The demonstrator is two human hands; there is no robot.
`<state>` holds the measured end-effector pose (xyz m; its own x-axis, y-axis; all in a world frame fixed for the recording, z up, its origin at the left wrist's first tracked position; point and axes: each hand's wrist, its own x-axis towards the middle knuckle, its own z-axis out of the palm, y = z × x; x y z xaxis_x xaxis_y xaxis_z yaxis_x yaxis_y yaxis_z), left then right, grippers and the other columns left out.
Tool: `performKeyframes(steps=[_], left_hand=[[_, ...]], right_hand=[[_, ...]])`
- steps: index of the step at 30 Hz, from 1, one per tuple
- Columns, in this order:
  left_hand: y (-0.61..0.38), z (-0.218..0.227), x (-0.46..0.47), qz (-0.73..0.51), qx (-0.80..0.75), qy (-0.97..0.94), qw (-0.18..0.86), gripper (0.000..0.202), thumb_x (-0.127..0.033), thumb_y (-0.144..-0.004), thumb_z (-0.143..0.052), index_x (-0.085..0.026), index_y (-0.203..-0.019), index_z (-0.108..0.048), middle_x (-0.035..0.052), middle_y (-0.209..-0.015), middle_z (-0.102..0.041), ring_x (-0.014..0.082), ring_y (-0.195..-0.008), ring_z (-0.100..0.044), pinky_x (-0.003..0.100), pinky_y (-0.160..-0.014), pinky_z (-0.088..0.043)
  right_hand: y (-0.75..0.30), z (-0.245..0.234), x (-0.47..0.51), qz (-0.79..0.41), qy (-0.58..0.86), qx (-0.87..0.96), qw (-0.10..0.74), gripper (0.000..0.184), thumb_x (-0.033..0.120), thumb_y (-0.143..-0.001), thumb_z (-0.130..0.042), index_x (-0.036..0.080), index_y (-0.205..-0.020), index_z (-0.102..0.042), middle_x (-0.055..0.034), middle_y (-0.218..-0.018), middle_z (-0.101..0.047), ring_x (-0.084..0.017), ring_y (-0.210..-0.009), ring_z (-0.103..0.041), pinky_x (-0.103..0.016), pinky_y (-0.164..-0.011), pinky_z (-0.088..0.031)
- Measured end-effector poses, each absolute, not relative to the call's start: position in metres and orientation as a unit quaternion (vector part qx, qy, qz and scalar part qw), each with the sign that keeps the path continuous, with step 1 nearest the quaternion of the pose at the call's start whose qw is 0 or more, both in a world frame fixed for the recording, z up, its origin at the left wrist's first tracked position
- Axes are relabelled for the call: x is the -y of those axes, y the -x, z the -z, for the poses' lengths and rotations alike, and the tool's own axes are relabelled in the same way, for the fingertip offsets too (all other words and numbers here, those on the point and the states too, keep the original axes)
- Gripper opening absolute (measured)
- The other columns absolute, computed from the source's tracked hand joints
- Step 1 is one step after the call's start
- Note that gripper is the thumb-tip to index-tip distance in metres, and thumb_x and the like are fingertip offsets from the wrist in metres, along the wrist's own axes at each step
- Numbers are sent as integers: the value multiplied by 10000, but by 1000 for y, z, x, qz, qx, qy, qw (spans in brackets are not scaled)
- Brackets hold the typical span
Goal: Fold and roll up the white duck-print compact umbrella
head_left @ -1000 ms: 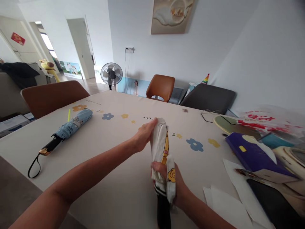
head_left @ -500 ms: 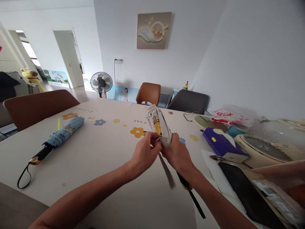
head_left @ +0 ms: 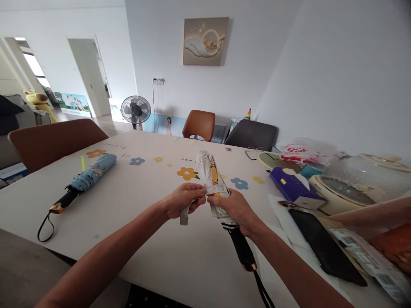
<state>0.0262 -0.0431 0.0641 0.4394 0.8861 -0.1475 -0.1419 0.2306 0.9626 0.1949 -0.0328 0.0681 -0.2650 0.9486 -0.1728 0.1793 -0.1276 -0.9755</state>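
Observation:
A folded white umbrella (head_left: 209, 171) with a yellow cartoon print and a black handle (head_left: 241, 251) is held above the table, tip pointing away from me. My right hand (head_left: 231, 207) grips its canopy just above the handle. My left hand (head_left: 181, 199) pinches the umbrella's closing strap (head_left: 185, 212), pulled out to the left of the canopy. A second folded umbrella, light blue (head_left: 87, 176) with a black handle and wrist loop, lies on the table at the left, away from both hands.
The table (head_left: 150, 239) wears a cream cloth with flower prints. At the right stand a purple box (head_left: 293, 193), a black flat case (head_left: 324, 246), a pot with a glass lid (head_left: 359, 184), glasses and bags. Brown chairs (head_left: 51, 141) and a fan (head_left: 135, 110) stand around it.
The white umbrella was lying on the table, then lifted. Now my right hand has slid down near the handle and my left hand has drawn the strap out leftward.

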Motion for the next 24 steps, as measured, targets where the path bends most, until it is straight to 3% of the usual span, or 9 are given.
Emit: performKeyframes(steps=[3,7,12,17,24], left_hand=[[-20,-64,47,-366,-360,-502,696,310,-445,-750,-574,-144,-696,-520,-42,-590,-455,10,-381,-265,163,-341,-236],[-14,-60,46,-358,-376,-492,699,343,-474,-733,-588,-139,-805,-582,-35,-578,-490,13,-364,-246,174,-329,-192],[-13,-49,41,-362,-392,-486,692,398,-530,-705,-598,-135,-736,-555,-55,-495,-428,-2,-349,-163,194,-351,-53],[-15,-46,36,-388,-383,-466,697,391,-505,-671,-646,-158,-703,-467,-57,-574,-430,-10,-364,-185,190,-350,-46],[-17,-53,16,-400,-315,-480,714,342,-405,-645,-704,-148,-763,-512,-56,-590,-411,3,-434,-260,162,-372,-97]], right_hand=[[-193,-70,38,-623,480,517,336,342,446,-653,-671,139,-779,-589,27,-489,-508,-91,-386,-446,-231,-396,-400],[-189,-68,39,-677,464,461,337,437,585,-704,-562,156,-787,-561,11,-529,-519,-97,-366,-443,-224,-327,-372],[-185,-64,39,-788,394,379,282,442,607,-749,-484,167,-769,-526,29,-541,-491,-71,-363,-409,-184,-311,-332],[-183,-57,34,-867,291,325,242,510,649,-768,-407,153,-715,-518,33,-558,-462,-56,-371,-384,-175,-315,-324],[-182,-53,23,-894,200,315,248,564,688,-763,-347,154,-722,-521,41,-553,-443,-56,-345,-338,-186,-299,-330]])
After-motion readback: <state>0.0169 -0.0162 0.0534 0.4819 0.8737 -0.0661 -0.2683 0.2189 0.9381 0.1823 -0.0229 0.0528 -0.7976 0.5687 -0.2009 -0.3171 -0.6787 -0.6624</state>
